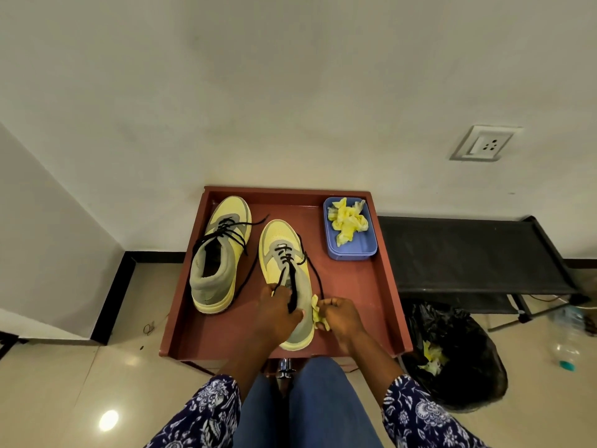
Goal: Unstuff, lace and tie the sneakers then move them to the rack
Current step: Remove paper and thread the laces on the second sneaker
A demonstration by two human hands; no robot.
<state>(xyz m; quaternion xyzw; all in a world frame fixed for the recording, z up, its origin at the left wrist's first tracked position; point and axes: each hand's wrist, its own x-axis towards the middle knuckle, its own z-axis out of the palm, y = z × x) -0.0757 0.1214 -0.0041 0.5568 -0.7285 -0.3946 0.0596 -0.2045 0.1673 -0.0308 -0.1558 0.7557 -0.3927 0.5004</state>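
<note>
Two yellow and grey sneakers with loose black laces stand on a reddish-brown tray table [352,305]. The left sneaker [217,253] stands alone, its opening empty. My left hand [278,310] grips the collar of the right sneaker [284,253], over its opening. Beside the heel, my right hand [339,315] pinches a crumpled piece of yellow paper [316,311]. A black lace end drapes over my left hand.
A blue plastic tray [357,247] with crumpled yellow paper sits at the table's back right. A low black rack [468,253] stands to the right against the wall. A black bin bag [458,360] holding yellow paper lies on the floor, a plastic bottle [567,347] beyond it.
</note>
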